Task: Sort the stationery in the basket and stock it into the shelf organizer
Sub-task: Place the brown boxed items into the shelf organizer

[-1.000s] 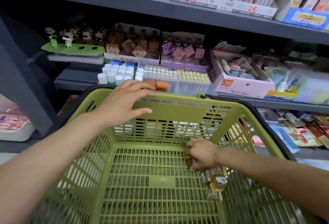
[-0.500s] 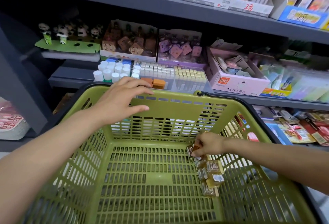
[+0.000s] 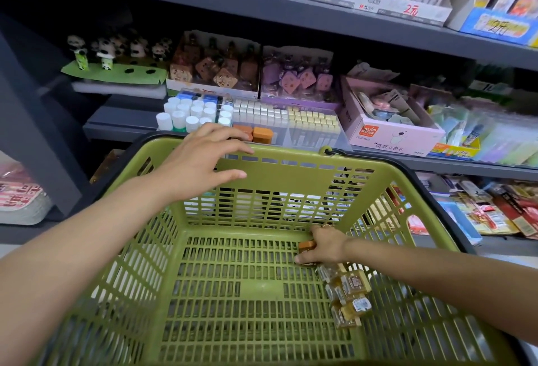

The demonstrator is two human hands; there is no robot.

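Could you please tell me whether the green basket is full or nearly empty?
Nearly empty: most of the green basket floor is bare, with only a few wrapped orange items near the right hand.

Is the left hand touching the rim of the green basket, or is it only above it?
Touching. In the head view, the left hand lies on the far rim of the green basket, fingers straight over its edge, with no gap visible.

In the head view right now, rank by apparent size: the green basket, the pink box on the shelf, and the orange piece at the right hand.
1. green basket, but it's nearest the camera
2. pink box
3. orange piece, pinched by the right hand
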